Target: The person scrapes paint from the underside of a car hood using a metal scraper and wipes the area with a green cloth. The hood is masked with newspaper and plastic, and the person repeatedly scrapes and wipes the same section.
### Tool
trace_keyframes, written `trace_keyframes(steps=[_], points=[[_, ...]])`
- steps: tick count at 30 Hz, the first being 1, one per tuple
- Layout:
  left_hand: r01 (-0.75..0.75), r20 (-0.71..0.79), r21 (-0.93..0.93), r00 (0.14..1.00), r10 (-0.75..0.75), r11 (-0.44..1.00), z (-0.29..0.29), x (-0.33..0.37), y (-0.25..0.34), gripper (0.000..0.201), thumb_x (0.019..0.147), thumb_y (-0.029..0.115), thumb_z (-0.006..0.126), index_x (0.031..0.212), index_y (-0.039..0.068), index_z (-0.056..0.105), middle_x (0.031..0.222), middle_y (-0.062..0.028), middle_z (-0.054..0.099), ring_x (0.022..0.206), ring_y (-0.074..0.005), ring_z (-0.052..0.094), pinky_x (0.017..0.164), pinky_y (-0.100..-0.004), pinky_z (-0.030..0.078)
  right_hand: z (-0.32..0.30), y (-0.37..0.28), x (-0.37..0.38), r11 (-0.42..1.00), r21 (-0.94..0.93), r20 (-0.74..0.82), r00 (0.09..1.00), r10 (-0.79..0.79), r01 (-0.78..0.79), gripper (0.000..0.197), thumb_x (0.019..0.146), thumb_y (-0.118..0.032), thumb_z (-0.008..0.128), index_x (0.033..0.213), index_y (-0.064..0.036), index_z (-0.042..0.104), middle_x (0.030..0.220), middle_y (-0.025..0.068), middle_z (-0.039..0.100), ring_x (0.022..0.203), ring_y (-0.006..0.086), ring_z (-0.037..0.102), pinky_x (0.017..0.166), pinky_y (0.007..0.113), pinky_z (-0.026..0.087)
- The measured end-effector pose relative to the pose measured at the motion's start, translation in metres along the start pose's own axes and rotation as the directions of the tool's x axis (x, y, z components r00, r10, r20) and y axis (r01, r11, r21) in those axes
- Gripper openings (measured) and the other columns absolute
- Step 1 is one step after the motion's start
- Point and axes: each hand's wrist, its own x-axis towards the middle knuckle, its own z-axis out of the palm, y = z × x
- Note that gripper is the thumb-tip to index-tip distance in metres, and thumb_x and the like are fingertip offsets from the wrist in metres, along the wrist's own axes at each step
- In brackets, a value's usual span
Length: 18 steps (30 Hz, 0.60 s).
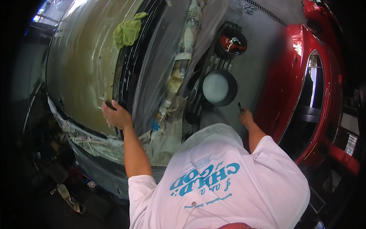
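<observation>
One olive panel, under left fingers, dark object in right hand

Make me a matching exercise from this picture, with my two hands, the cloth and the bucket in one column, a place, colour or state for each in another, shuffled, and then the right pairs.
Column one
1. Left hand
2. Cloth
3. Right hand
4. Bucket

Column two
A. Holding a small dark object
B. Dark-walled, with whitish contents
C. Fingers at the edge of the yellowish vehicle panel
D. Yellow-green and crumpled

Right pairs
1-C, 2-D, 3-A, 4-B
</observation>
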Motion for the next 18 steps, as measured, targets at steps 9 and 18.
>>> trace_keyframes(steps=[9,18], points=[[-0.009,-0.045,0.007,0.999,0.009,1.0,0.007,-0.001,-0.012,0.054,0.102,0.033,0.061,0.148,0.007,0.054,0.153,-0.015,0.055,0.143,-0.0365,0.049,0.116,-0.0559,0.036,-0.014,0.0,0.066,0.987,0.106,-0.094,0.99,-0.108,0.118,0.044,0.091,-0.023,0.069,0.129,-0.0023,0.064,0.101,0.0234,0.075,0.088,0.0352,0.076,0.078,0.046,0.058],[0.004,-0.097,-0.013,0.995,-0.005,1.0,0.007,-0.004,-0.002,0.048,0.104,0.029,0.056,0.147,0.008,0.054,0.148,-0.0167,0.058,0.14,-0.0375,0.051,0.115,-0.0525,0.037,-0.034,0.042,0.144,0.988,0.083,-0.114,0.986,-0.123,0.133,0.041,0.094,-0.024,0.07,0.126,-0.0008,0.065,0.087,0.0191,0.072,0.067,0.0275,0.073,0.061,0.042,0.057]])
